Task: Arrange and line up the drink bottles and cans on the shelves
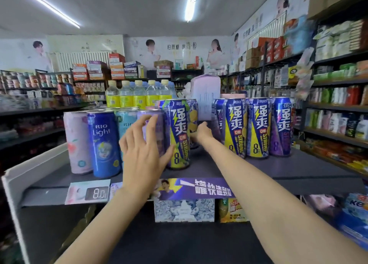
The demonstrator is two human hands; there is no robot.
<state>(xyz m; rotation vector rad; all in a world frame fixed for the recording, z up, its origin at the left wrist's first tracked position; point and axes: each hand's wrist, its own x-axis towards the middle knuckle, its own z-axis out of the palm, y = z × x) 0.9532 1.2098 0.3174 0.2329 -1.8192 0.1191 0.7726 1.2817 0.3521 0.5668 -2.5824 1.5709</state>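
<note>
A: Two hands are working on the shelf (298, 170). Left hand (143, 144), fingers spread wide, is touching the blue-yellow can (177, 132).

B: Right hand (201, 133) is reaching at 1 o'clock behind it; its grip I cannot tell. Next, I think, that back can (193, 120) needs pulling forward.

On the top shelf (298, 170), four cans stand in a row at the left: the peach can (77, 142) outermost, the RIO Light can (103, 142) to its right, then two more partly behind the left hand (143, 150). Right of that hand stands a Strong can (177, 132), with another can (193, 122) behind it, where the right hand (201, 133) reaches. Further right, four Strong cans (256, 126) line up. Water bottles (139, 94) stand behind the left cans. A price tag (87, 192) hangs on the shelf's front edge.
</note>
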